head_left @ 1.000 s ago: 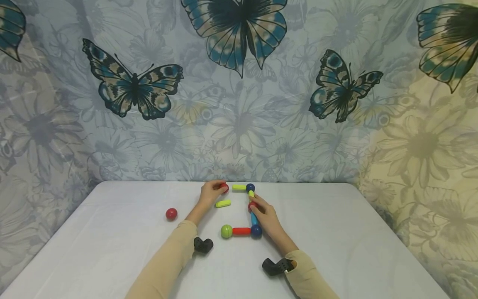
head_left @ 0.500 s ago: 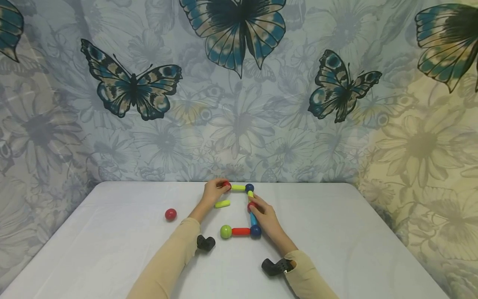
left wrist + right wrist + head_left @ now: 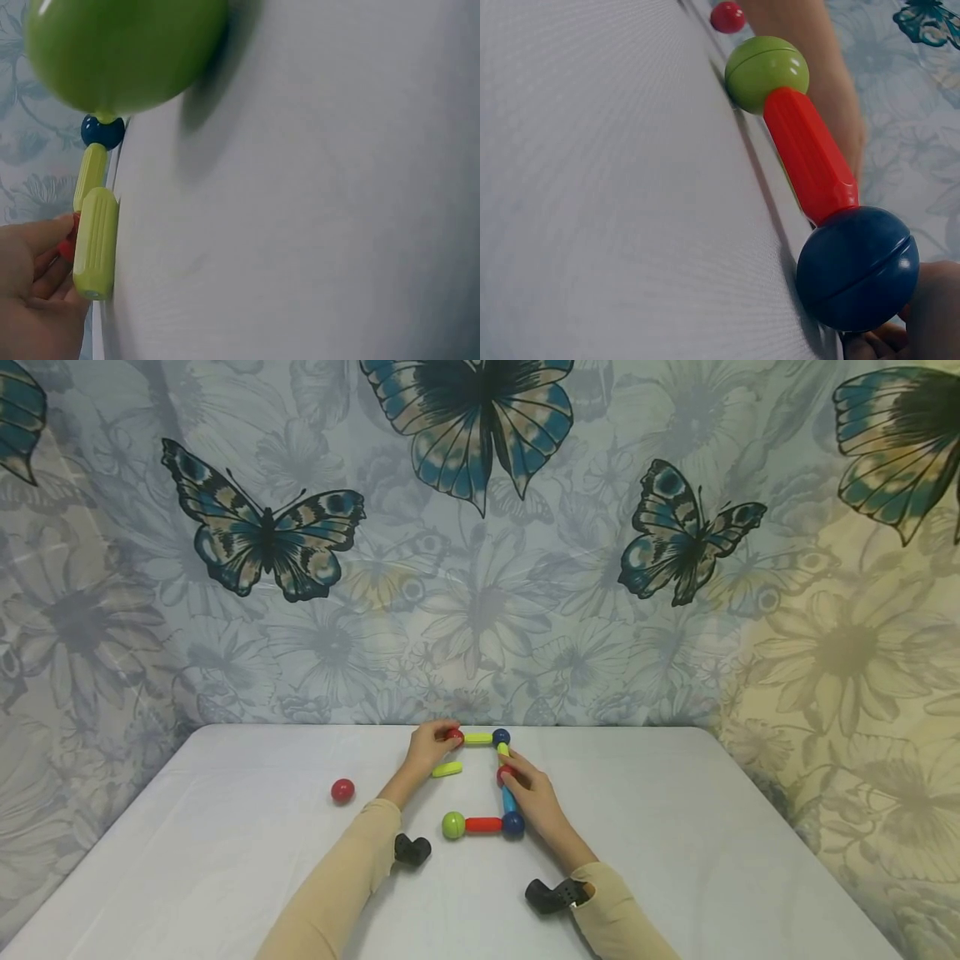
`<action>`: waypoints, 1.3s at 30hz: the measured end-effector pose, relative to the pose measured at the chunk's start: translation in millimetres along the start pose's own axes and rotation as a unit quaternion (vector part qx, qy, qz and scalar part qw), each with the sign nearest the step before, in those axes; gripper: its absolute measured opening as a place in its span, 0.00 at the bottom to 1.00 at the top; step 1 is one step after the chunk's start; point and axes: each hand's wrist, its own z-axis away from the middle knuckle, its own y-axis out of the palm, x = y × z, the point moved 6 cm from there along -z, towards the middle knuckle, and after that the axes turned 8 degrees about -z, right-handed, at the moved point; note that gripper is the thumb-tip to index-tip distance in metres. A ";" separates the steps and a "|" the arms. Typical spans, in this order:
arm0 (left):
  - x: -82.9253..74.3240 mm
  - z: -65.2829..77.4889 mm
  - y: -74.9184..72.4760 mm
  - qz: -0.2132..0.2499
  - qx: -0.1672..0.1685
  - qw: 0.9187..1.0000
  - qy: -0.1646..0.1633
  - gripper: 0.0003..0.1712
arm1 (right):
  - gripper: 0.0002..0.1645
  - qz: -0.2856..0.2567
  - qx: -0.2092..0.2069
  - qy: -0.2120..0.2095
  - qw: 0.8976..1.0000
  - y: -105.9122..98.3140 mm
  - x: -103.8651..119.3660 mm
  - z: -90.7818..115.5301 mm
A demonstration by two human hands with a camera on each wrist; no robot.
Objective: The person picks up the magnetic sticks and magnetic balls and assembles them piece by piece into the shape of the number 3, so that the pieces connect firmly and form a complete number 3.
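My left hand [image 3: 429, 749] pinches a red ball [image 3: 454, 737] at the left end of a yellow-green rod [image 3: 477, 738]. That rod runs to a dark blue ball [image 3: 501, 737] at the back corner. From there a short yellow-green rod [image 3: 503, 749] leads down to a second red ball [image 3: 504, 775], which my right hand [image 3: 534, 787] grips. Below it a blue rod [image 3: 509, 799] meets another dark blue ball [image 3: 859, 268]. A red rod [image 3: 810, 154] joins that ball to a green ball [image 3: 766, 73]. In the left wrist view, fingers partly hide the red ball [image 3: 67, 245].
A loose yellow-green rod [image 3: 447, 769] lies beside my left hand, inside the shape. Farther left, a lone red ball [image 3: 342, 791] rests on the white table [image 3: 225, 860]. A butterfly-printed cloth [image 3: 480, 627] hangs behind the table's back edge.
My left hand has moved slightly right, bringing its red ball against the end of the back yellow-green rod, closing the gap between them. My right hand keeps its place on the other red ball.
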 end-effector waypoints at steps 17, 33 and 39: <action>3.2 20.8 -20.5 0.032 0.023 0.999 -0.004 0.28 | 0.22 0.006 -0.002 -0.003 1.000 -1.4 1.5 0.7; 10.9 48.9 -27.4 0.091 0.045 0.994 -0.026 0.27 | 0.22 0.001 -0.003 -0.004 1.000 -1.1 3.5 0.7; 13.2 51.0 -24.4 0.083 0.068 0.994 -0.007 0.21 | 0.22 0.008 -0.004 -0.003 1.000 0.0 2.9 0.3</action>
